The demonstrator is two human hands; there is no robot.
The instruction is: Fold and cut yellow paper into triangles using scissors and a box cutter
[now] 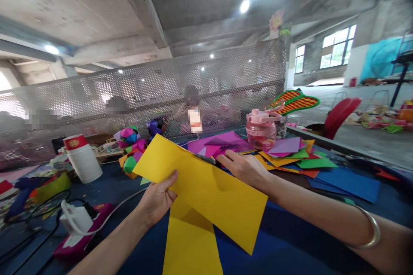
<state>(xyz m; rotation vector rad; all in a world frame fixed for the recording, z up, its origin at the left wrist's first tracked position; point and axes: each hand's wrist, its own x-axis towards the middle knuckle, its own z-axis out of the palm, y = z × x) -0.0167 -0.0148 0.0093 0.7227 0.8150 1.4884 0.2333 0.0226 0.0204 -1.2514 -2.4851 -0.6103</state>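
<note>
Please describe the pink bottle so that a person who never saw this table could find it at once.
Start at the perforated metal screen behind the blue table. Near its right end, beyond the right hand, lies a pile of coloured paper. The pink bottle stands upright there, the only clear, rounded thing among flat sheets.

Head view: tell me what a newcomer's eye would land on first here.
The big yellow paper sheet at centre, held up by the left hand at its lower edge while the right hand works at its top edge with what looks like a dark tool. Behind it to the right lies a spread of coloured paper, with a pink bottle beside it, on the blue table.
</note>
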